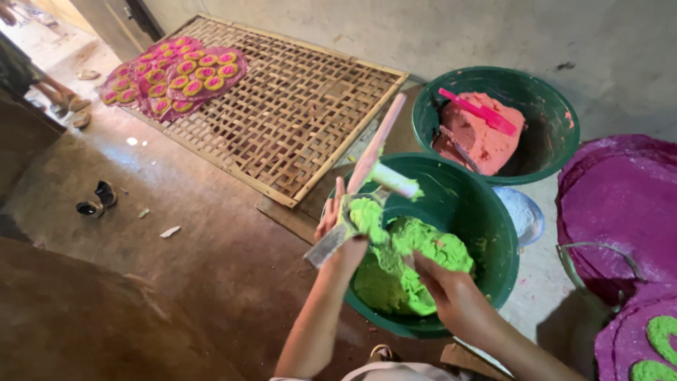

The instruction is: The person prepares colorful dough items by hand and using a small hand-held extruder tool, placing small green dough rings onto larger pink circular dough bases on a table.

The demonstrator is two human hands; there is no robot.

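Green dough (405, 264) under both hands, in basin (493, 233).

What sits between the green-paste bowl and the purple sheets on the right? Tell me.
In the head view, a small bowl of white powder sits on the pale floor between the green-paste bowl and the purple sheets. Below it the floor is bare.

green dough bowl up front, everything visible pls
The near green bowl is round, plastic-looking, upright on the floor, about half full of bright green dough. The right hand presses into the dough; the left hand holds a dough-smeared mould over its left rim. A second green bowl sits just behind.
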